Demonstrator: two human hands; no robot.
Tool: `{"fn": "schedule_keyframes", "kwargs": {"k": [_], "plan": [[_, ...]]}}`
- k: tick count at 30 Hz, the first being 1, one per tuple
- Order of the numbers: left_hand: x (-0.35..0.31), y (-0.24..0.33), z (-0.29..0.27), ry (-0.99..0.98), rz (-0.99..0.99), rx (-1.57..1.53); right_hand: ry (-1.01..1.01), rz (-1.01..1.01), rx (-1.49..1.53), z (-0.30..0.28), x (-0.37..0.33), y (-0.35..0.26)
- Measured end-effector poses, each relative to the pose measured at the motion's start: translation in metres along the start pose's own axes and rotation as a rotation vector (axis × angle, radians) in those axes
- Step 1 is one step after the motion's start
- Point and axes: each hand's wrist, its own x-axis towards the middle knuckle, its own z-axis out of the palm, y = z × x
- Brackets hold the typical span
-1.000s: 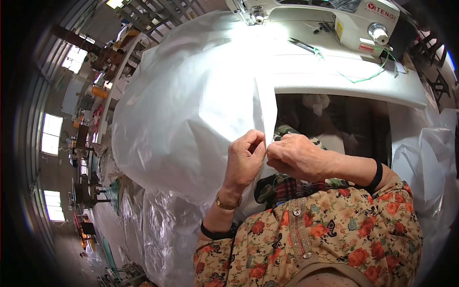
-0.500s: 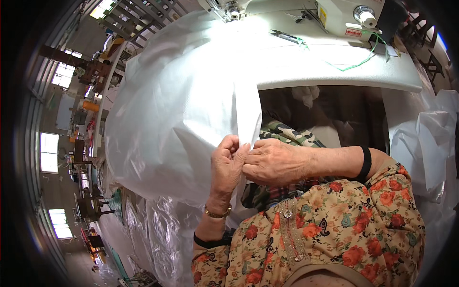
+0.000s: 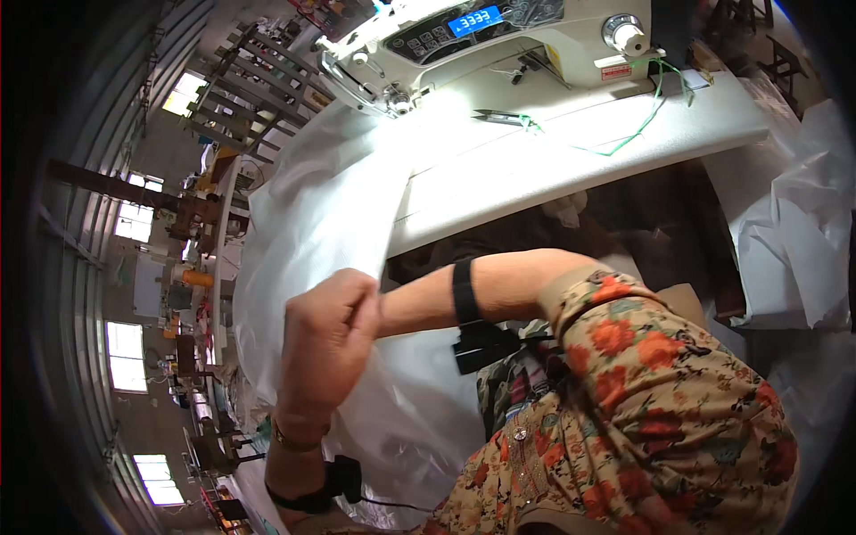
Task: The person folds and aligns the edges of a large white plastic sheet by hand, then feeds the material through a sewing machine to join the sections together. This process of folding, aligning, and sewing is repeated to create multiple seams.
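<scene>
A large white sheet (image 3: pixel 303 223), thin and slightly glossy, runs from under the sewing machine's lit needle area down over the table's left part and past my hands. My left hand (image 3: pixel 325 343) is raised in front of the sheet with its back showing and its fingers curled closed; what they hold, if anything, is hidden. My right forearm (image 3: pixel 415 303) crosses leftward and ends behind my left hand, which covers the right hand and its fingers. The white sewing machine (image 3: pixel 499 40) stands ahead, its small blue display lit.
Dark thread snips (image 3: pixel 499 117) lie on the white sewing table (image 3: pixel 580 143), beside a loose green thread (image 3: pixel 637 134). More white sheeting (image 3: pixel 794 232) hangs at the right. A slatted rack (image 3: pixel 259 89) stands at the far left. A black band with a small box (image 3: pixel 481 343) sits on my right arm.
My view has shifted, and more of the sewing machine shows. My hands, earlier pinching the sheet's folded edge together, have moved left; the left now covers the right.
</scene>
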Motion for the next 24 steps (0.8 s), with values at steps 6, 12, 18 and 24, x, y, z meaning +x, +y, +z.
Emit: {"fn": "schedule_keyframes", "kwargs": {"k": [6,12,18,24], "plan": [[-0.048,-0.030,0.045,-0.112,0.138,0.341,-0.162,-0.013,-0.416,0.009,-0.078,-0.037],[-0.099,-0.060,0.149,0.017,-0.049,0.222,-0.361,-0.030,-0.818,-0.022,-0.152,-0.119],[-0.111,-0.057,0.188,0.373,-0.298,0.014,-0.723,0.279,-1.150,-0.096,-0.091,-0.248],[-0.107,-0.049,0.188,0.522,-0.565,-0.443,-0.671,0.133,-1.422,-0.143,-0.051,-0.261]]}}
